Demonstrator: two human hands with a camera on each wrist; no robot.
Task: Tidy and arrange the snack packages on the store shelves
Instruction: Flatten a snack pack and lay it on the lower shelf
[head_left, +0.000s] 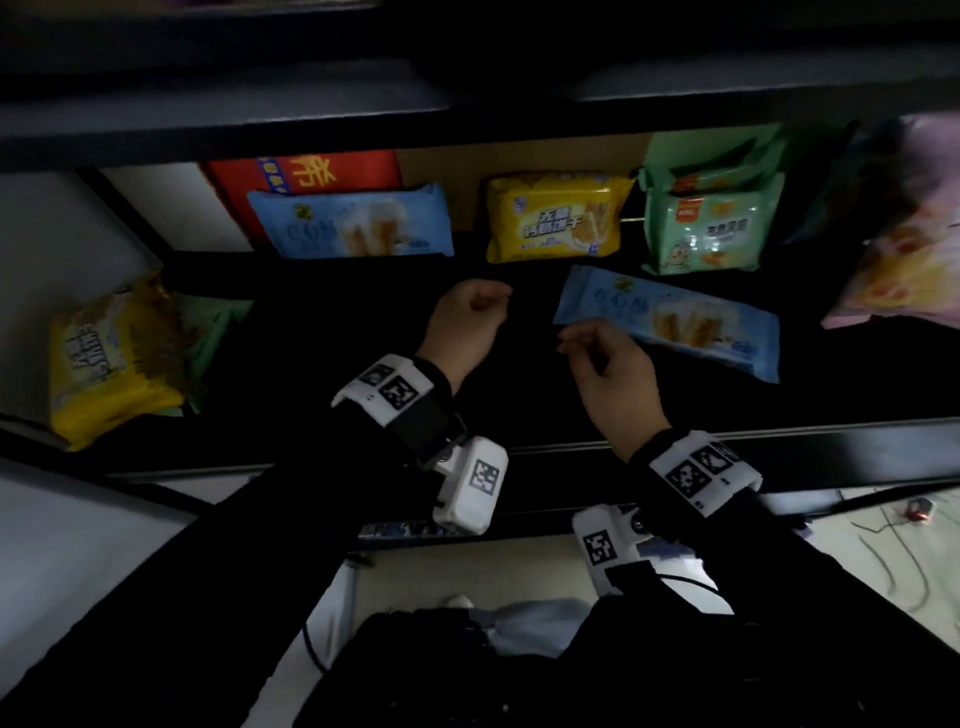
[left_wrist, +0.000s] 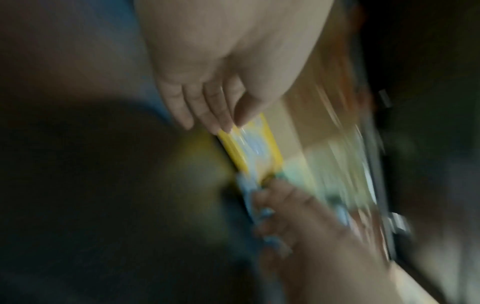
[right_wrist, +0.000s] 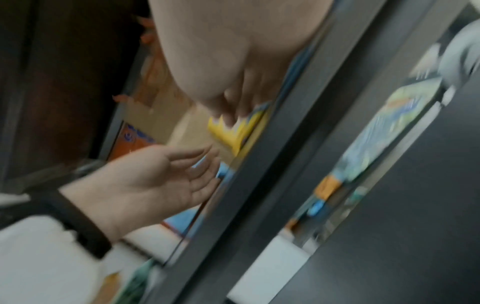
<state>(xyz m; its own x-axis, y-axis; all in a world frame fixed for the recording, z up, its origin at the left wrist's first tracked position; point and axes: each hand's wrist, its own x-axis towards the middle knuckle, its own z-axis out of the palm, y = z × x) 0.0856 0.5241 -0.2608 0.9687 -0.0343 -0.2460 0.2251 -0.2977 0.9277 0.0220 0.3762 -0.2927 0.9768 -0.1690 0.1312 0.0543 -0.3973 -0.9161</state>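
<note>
Both hands hover over the dark shelf (head_left: 332, 332), wrists wrapped in white tracker cuffs. Her or his left hand (head_left: 467, 325) hangs with fingers loosely curled and nothing in it. Just to the right, the right hand (head_left: 610, 371) sits at the near left corner of a light blue snack pack (head_left: 675, 325), fingers bent toward its edge; from the blurred wrist views it seems to be touching the wrapper, but I cannot tell whether it actually has hold of it. That pack lies flat and slanted on the shelf, apart from the row behind.

Further back, leaning against the rear, stand a second light blue pack (head_left: 353, 226) in front of a red box (head_left: 311, 174), then a yellow biscuit pack (head_left: 556, 218), then green packs (head_left: 706, 228) stacked one behind another. Off at the left end another yellow pack (head_left: 114, 358) lies askew over something green. A pinkish bag (head_left: 904, 244) hangs in at the far right edge.
</note>
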